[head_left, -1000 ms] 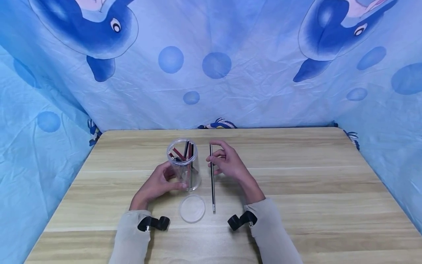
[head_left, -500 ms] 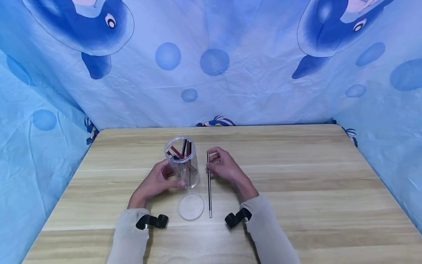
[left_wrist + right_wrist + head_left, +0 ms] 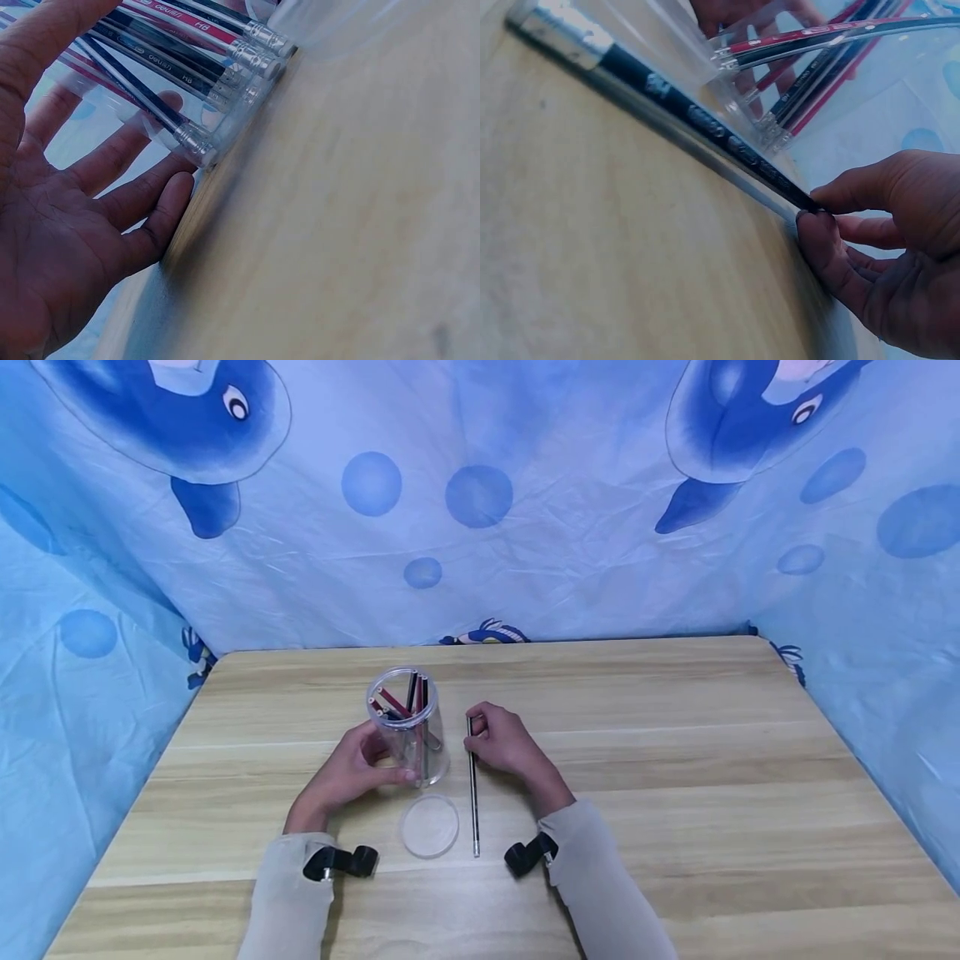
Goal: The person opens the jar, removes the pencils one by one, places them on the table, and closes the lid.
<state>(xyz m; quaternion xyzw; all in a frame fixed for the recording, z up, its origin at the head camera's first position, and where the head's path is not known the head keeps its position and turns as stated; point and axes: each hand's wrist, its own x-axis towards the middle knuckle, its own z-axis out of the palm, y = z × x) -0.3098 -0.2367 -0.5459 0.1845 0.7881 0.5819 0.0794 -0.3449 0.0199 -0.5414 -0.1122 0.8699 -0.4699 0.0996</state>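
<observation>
A clear plastic jar [image 3: 438,762] stands without its lid, holding several red and black pencils [image 3: 393,702] with metal-banded ends at the bottom. My left hand [image 3: 347,774] grips it low, thumb in front and fingers round the back, as the left wrist view shows through the clear wall. Just right of the jar, my right hand [image 3: 501,742] pinches a black pencil [image 3: 474,810] near its far end between thumb and fingers. In the right wrist view this pencil [image 3: 697,116] runs close along the tabletop, its metal-banded eraser end nearest the camera.
A round clear lid [image 3: 429,827] lies flat in front of the jar, between it and the pencil's near end. The wooden table [image 3: 697,793] ends at a blue dolphin-print cloth [image 3: 570,560] behind and at both sides.
My right hand has come down and toward me, lowering the black pencil to the tabletop, and its spread fingers have closed in. The left hand keeps its grip on the jar.
</observation>
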